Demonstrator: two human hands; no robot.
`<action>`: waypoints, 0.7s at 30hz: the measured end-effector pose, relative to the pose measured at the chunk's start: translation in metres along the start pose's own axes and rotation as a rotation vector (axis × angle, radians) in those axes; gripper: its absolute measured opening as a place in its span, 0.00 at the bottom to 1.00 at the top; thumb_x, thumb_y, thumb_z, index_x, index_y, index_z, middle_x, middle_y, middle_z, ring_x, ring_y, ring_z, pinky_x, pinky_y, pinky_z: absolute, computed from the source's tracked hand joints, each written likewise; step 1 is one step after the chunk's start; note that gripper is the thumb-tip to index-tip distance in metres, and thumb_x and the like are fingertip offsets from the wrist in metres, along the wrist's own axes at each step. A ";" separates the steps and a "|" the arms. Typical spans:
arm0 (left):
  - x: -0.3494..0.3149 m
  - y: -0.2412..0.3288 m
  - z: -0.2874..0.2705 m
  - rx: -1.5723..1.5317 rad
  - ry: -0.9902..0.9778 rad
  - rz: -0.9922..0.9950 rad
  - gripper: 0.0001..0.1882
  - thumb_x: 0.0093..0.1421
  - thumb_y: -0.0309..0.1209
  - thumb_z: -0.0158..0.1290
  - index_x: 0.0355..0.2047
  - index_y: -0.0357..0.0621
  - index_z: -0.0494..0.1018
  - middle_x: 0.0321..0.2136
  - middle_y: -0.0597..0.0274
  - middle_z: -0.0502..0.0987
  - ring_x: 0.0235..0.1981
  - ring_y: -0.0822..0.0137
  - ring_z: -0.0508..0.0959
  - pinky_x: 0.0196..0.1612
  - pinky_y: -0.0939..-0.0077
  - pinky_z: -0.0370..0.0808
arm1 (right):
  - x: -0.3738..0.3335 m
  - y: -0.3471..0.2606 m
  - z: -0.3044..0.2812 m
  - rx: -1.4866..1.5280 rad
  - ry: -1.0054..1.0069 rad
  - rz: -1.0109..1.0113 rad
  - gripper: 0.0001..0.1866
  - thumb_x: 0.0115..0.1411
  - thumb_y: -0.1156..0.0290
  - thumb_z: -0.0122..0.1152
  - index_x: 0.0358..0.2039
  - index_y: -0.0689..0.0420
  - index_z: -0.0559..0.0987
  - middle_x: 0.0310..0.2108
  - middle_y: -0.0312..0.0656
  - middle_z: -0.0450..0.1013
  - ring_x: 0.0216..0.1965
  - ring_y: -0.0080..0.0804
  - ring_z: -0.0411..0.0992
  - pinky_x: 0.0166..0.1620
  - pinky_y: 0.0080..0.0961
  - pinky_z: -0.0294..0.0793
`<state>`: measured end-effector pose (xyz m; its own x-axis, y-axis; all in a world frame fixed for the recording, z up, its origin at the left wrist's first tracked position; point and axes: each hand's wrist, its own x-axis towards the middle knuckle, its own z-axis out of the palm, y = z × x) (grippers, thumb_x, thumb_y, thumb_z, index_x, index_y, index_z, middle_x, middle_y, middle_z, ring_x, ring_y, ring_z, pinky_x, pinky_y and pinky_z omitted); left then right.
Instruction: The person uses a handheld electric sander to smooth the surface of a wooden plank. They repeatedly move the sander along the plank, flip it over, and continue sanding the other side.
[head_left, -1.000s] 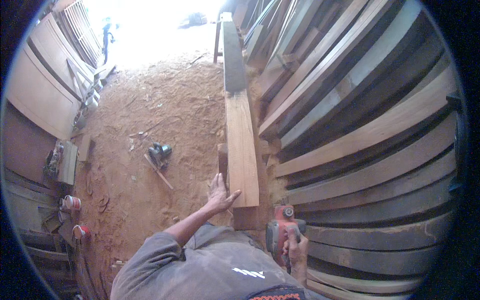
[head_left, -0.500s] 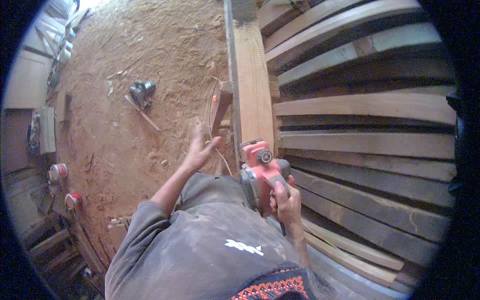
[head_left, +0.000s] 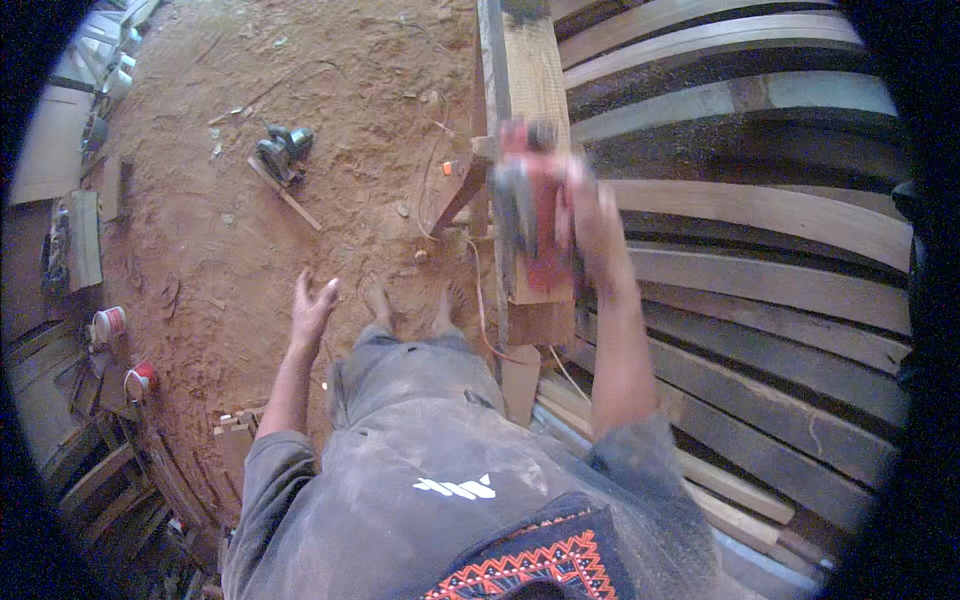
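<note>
My right hand (head_left: 600, 225) is wrapped round the handle of a red electric planer (head_left: 540, 235), both smeared by motion. The planer sits over the top face of a long wooden beam (head_left: 537, 75), close to its near end. A pale cord (head_left: 480, 300) hangs down beside the beam's left side. Off to the left, my left hand (head_left: 313, 308) is held above the dirt floor, thumb and fingers apart, with nothing in it.
Long planks (head_left: 770, 270) lie side by side at the right. A dark green power tool (head_left: 283, 152) rests on the sawdust-covered ground by a wooden strip (head_left: 298, 210). Two white-and-red buckets stand at the left, one tub (head_left: 140, 381) nearer. A wooden support (head_left: 462, 195) props the beam.
My right hand has pushed the planer forward along the beam, away from my body. My left hand has swung left and back from the beam. My bare feet now show.
</note>
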<state>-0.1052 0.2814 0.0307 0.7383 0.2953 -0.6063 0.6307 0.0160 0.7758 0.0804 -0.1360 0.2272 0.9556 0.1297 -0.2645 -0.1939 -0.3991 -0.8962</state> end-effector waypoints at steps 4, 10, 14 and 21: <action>-0.009 -0.068 -0.085 0.045 0.175 -0.535 0.49 0.61 0.46 0.64 0.72 0.37 0.51 0.64 0.48 0.67 0.57 0.54 0.76 0.47 0.57 0.78 | -0.189 0.006 0.038 -0.089 0.113 0.411 0.17 0.67 0.56 0.58 0.34 0.59 0.80 0.24 0.40 0.76 0.25 0.33 0.75 0.33 0.35 0.75; 0.026 -0.026 -0.060 -0.152 0.170 -0.271 0.46 0.62 0.45 0.64 0.70 0.36 0.54 0.59 0.49 0.72 0.55 0.55 0.78 0.47 0.62 0.77 | -0.087 -0.015 0.035 -0.024 0.162 0.131 0.32 0.71 0.40 0.44 0.26 0.55 0.79 0.14 0.32 0.67 0.14 0.20 0.64 0.18 0.23 0.60; 0.076 0.048 0.027 -0.147 0.024 -0.008 0.43 0.64 0.43 0.63 0.70 0.37 0.55 0.60 0.49 0.72 0.53 0.62 0.78 0.47 0.66 0.78 | 0.098 -0.021 0.006 -0.008 0.168 -0.010 0.33 0.68 0.35 0.47 0.21 0.52 0.73 0.15 0.33 0.67 0.14 0.22 0.65 0.19 0.25 0.61; 0.072 0.017 -0.033 -0.146 0.004 -0.115 0.46 0.64 0.41 0.63 0.72 0.39 0.50 0.62 0.48 0.71 0.56 0.55 0.79 0.44 0.65 0.82 | -0.080 0.001 0.011 -0.289 0.065 0.038 0.22 0.69 0.50 0.53 0.31 0.58 0.76 0.21 0.37 0.73 0.19 0.30 0.70 0.25 0.33 0.72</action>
<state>-0.0494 0.3340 0.0063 0.6621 0.2875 -0.6920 0.6692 0.1887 0.7187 0.0013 -0.1373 0.2436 0.9630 0.0550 -0.2639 -0.1673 -0.6455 -0.7452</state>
